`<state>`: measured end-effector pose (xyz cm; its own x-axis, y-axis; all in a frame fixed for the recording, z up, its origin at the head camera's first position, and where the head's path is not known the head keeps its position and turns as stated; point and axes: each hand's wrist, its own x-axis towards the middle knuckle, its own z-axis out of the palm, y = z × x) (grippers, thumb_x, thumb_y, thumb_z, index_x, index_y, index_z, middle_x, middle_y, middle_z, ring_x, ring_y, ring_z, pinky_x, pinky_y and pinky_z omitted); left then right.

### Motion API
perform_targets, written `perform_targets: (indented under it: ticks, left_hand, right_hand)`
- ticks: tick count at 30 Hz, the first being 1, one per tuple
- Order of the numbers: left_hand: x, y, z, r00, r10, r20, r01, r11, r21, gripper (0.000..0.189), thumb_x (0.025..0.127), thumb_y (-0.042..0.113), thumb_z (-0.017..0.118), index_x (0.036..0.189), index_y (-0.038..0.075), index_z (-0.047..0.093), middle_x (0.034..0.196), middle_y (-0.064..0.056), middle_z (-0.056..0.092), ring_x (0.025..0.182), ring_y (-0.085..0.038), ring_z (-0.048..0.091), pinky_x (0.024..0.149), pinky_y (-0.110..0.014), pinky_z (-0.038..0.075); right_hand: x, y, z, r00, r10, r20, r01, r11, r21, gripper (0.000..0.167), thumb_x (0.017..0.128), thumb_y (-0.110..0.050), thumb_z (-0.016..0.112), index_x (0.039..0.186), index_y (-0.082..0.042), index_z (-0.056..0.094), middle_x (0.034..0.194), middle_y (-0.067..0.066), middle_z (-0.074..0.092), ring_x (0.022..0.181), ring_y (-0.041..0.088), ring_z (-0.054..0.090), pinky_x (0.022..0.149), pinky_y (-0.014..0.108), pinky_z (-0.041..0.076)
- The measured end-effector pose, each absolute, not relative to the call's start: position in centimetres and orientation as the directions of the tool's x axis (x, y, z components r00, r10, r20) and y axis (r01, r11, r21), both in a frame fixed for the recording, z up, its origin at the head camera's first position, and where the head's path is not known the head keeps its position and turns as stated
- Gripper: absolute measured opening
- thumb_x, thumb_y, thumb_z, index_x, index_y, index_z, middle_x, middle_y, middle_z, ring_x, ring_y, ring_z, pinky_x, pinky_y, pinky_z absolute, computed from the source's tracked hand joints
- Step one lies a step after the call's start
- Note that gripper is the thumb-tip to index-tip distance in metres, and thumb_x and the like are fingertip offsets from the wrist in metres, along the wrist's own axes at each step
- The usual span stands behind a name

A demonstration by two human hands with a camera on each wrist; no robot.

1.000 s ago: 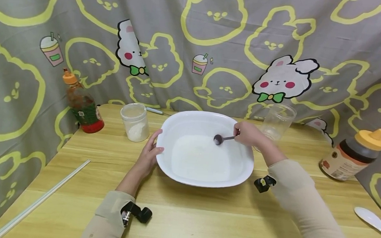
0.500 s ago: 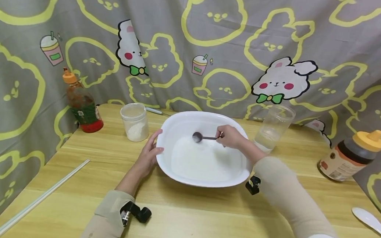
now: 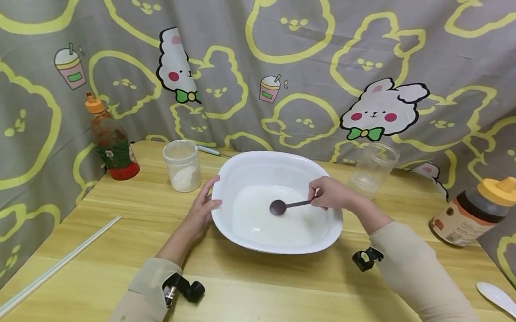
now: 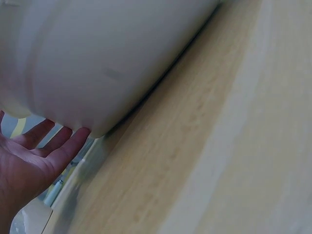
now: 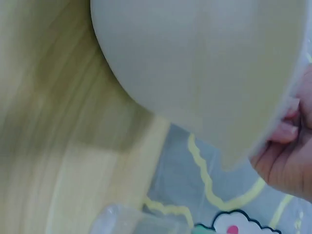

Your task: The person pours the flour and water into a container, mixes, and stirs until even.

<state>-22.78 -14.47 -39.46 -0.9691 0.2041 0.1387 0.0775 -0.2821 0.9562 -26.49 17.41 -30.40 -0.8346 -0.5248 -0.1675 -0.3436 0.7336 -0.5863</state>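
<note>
A white oval basin [image 3: 280, 161] stands on the table with a whitish liquid [image 3: 254, 215] in its bottom. My left hand [image 3: 200, 209] holds its left rim, thumb on top and fingers against the outer wall; the left wrist view shows the fingertips touching the basin wall [image 4: 112, 63]. Over the right side of the basin, my right hand [image 3: 334, 192] pinches the handle of a dark, round-bowled spoon [image 3: 278, 207]. The spoon's bowl is at the liquid, near the basin's middle. In the right wrist view the basin's side hides the spoon and part of my right hand [image 5: 287, 151].
A jar of white powder [image 3: 182, 168] and a red sauce bottle [image 3: 114, 146] stand at the left. Behind my right hand is a clear glass [image 3: 374, 166]. A dark sauce bottle [image 3: 476, 211], a white spoon [image 3: 502, 300] and pale chopsticks [image 3: 57, 266] lie farther out.
The spoon went left across the basin, then came back right and toward me, with my right hand gripping it throughout. My left hand has stayed on the rim.
</note>
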Motion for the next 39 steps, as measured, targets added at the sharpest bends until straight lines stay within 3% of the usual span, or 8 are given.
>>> perform_targets:
  ticks: [8, 13, 21, 30, 39]
  left_hand:
    - [-22.9, -14.5, -39.6, -0.970, 0.201, 0.136, 0.075, -0.283, 0.956, 0.063, 0.078, 0.002, 0.044, 0.135, 0.019, 0.025, 0.122, -0.026, 0.036, 0.101, -0.041, 0.043, 0.071, -0.042, 0.048]
    - [-22.9, -14.3, -39.5, -0.970, 0.209, 0.128, 0.063, -0.293, 0.954, 0.063, 0.077, 0.002, 0.044, 0.136, 0.018, 0.025, 0.123, -0.027, 0.035, 0.103, -0.041, 0.042, 0.073, -0.041, 0.047]
    - [-22.9, -14.4, -39.5, -0.974, 0.193, 0.120, 0.061, -0.289, 0.955, 0.065, 0.076, 0.002, 0.045, 0.136, 0.019, 0.025, 0.123, -0.027, 0.036, 0.104, -0.044, 0.039, 0.071, -0.038, 0.048]
    - [-22.9, -14.5, -39.5, -0.974, 0.189, 0.128, 0.072, -0.278, 0.958, 0.064, 0.077, 0.002, 0.044, 0.135, 0.019, 0.025, 0.123, -0.028, 0.035, 0.102, -0.042, 0.042, 0.072, -0.045, 0.046]
    - [-22.9, -14.5, -39.6, -0.973, 0.189, 0.130, 0.072, -0.287, 0.955, 0.064, 0.077, 0.003, 0.044, 0.135, 0.020, 0.025, 0.122, -0.027, 0.037, 0.103, -0.045, 0.040, 0.069, -0.037, 0.049]
  right_hand:
    - [-26.5, 18.9, -29.7, -0.914, -0.407, -0.007, -0.372, 0.844, -0.387, 0.009, 0.068, 0.004, 0.052, 0.067, -0.005, 0.054, 0.061, 0.004, 0.049, 0.055, 0.018, 0.042, 0.047, 0.025, 0.035]
    - [-27.6, 18.7, -30.4, -0.929, -0.367, 0.059, -0.356, 0.833, -0.424, 0.009, 0.067, 0.005, 0.051, 0.069, -0.002, 0.055, 0.062, 0.005, 0.050, 0.056, 0.019, 0.043, 0.049, 0.026, 0.035]
    - [-29.7, 16.5, -31.0, -0.945, -0.321, 0.059, -0.302, 0.792, -0.531, 0.009, 0.069, 0.004, 0.051, 0.076, 0.002, 0.056, 0.060, 0.005, 0.053, 0.049, 0.014, 0.045, 0.046, 0.024, 0.037]
    - [-29.3, 13.3, -32.4, -0.897, -0.440, -0.044, -0.306, 0.690, -0.656, 0.001, 0.078, 0.000, 0.055, 0.078, 0.000, 0.056, 0.053, 0.006, 0.053, 0.051, 0.025, 0.050, 0.044, 0.024, 0.035]
    - [-27.1, 14.3, -32.4, -0.744, -0.647, -0.167, -0.350, 0.590, -0.728, 0.004, 0.079, 0.002, 0.053, 0.081, 0.003, 0.056, 0.048, 0.003, 0.047, 0.045, 0.015, 0.041, 0.044, 0.022, 0.032]
